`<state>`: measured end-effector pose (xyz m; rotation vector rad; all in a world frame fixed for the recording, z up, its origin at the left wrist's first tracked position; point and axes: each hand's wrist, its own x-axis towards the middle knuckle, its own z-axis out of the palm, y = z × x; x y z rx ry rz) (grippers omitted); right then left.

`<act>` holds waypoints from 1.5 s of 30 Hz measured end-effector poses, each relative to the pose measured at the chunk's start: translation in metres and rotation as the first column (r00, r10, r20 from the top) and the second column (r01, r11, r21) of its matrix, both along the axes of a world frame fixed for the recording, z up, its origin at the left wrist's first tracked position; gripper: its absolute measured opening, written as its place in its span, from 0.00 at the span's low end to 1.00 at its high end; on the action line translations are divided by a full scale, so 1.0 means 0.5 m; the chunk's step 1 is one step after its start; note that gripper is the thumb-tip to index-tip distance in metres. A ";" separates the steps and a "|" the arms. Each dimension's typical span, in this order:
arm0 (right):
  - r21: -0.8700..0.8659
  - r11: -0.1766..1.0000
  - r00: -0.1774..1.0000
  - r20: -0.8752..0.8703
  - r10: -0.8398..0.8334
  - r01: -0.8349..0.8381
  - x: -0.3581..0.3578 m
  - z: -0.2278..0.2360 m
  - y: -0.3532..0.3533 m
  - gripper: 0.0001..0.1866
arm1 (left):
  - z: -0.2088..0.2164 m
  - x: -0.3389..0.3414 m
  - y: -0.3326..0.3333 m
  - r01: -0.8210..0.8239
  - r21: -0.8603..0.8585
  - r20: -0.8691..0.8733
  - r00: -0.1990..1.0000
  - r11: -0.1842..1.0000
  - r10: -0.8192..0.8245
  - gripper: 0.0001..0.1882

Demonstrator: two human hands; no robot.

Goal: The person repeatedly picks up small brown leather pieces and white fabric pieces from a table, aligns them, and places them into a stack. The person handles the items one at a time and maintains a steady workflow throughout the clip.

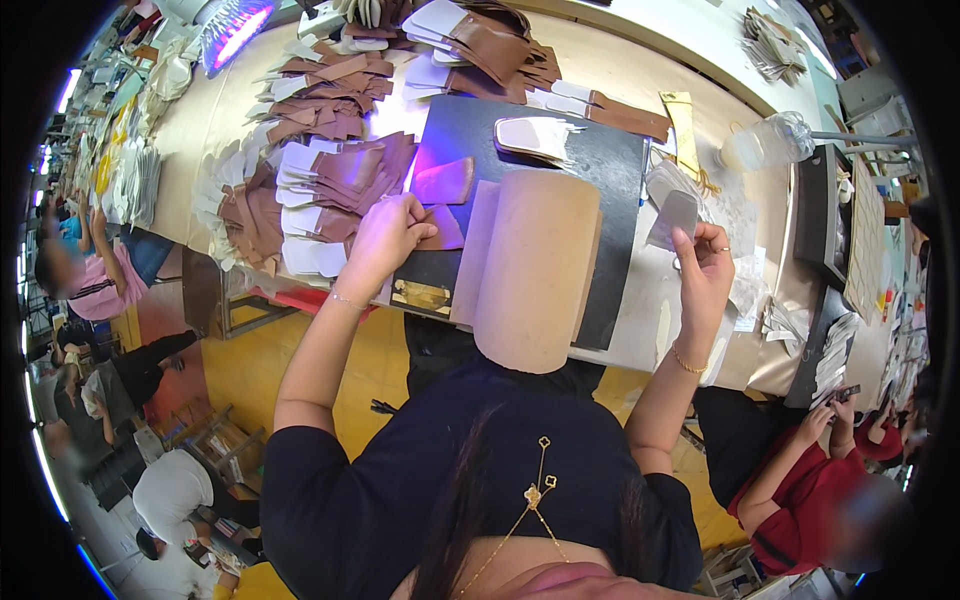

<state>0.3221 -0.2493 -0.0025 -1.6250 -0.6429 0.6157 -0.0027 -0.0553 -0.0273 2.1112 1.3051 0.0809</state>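
A tan, rounded block (536, 270) stands in front of me on a dark board (455, 130). At its left, my left hand (388, 238) pinches the edge of a small brown leather piece (444, 228). Another brown leather piece (445, 181) lies just beyond on the board. To the right of the block, my right hand (706, 262) holds up a grey, tongue-shaped piece (675, 217) between thumb and fingers. Behind the block lies a small stack of white tongue-shaped pieces (535, 138).
Piles of brown and white leather pieces (345, 185) line the table's left and far side. A lit lamp (235, 35) hangs at the far left. On the right are a clear plastic bottle (768, 145) and a dark tray (825, 215). A person in red (800, 480) sits at the right.
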 end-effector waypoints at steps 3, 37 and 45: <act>-0.017 1.000 1.000 -0.015 -0.012 0.012 -0.006 0.011 0.000 0.09 | 0.001 0.009 -0.018 0.114 0.244 0.036 0.991 0.963 -0.127 0.11; -0.064 0.853 0.817 -0.333 0.470 -0.517 -0.156 0.140 0.033 0.12 | 0.159 0.090 -0.075 0.219 -0.828 0.422 0.850 0.517 0.316 0.30; -0.173 0.760 0.777 -0.215 0.591 -0.626 -0.160 0.139 0.074 0.11 | 0.163 0.089 -0.075 0.246 -0.819 0.438 0.851 0.518 0.289 0.31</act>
